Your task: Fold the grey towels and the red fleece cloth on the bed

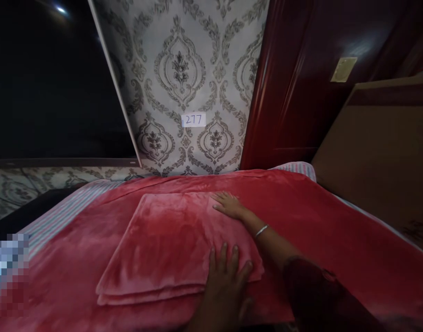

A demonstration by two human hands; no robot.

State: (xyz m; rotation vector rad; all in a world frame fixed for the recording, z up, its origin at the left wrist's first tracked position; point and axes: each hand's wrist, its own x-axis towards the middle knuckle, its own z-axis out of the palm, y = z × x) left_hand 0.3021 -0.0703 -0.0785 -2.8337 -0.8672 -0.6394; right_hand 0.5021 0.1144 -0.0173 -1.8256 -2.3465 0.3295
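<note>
A folded red-pink plush blanket (170, 240) lies flat, its layered edge toward me. My left hand (225, 281) rests palm down on its near right part, fingers spread. Farther off, my right hand (228, 205) lies flat near the far right corner of the same blanket, with its fingers stretched to the left. A silver bangle (261, 230) circles my right wrist. Neither hand grips anything. Underneath spreads a larger red plush cover (318, 240).
Striped cloth (69, 210) shows along the cover's edges. A large dark screen (55, 87) stands at the left. Behind are patterned wallpaper with a paper label (193, 120) reading 277 and a dark red wooden door (301, 69). A cardboard box (380, 157) stands at the right.
</note>
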